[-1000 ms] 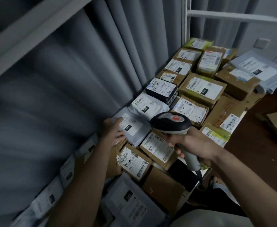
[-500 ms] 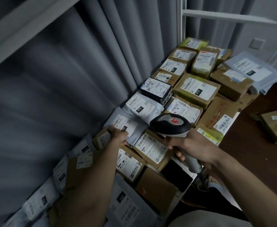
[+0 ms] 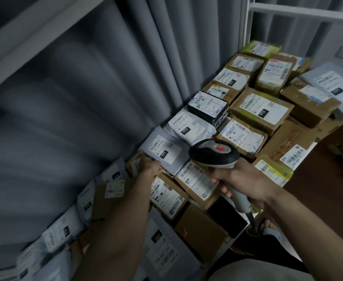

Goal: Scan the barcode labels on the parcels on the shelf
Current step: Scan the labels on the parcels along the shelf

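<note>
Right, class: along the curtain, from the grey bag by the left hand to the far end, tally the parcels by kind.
Plastic mailing bags: 2
Black boxes: 1
Brown cardboard boxes: 3
Green-wrapped parcels: 1
Total: 7

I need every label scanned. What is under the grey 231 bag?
The 231 bag lies on brown boxes: one box's label shows at its near edge, and the left hand grips its corner. Anything directly beneath it is covered.
</note>
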